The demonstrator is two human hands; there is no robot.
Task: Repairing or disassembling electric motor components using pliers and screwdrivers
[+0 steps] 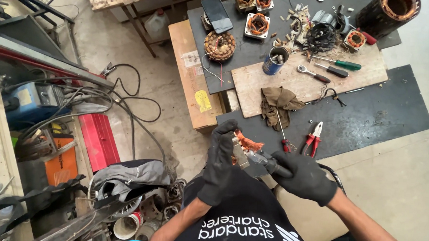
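Both my hands wear black gloves and meet just above my lap. My left hand (220,161) grips a small motor stator (241,149) with copper windings sticking out of its top. My right hand (305,178) is closed on the black handle of a hand tool (265,162), whose metal tip touches the stator's windings. A black cable runs off behind my right wrist.
On the dark mat (381,114) and wooden board lie red-handled pliers (313,139), a brown rag (278,104), a green screwdriver (342,63), a ratchet, a blue can (275,60), several wound stators and a phone (216,13). Cables, a red case (99,141) and machines crowd the left floor.
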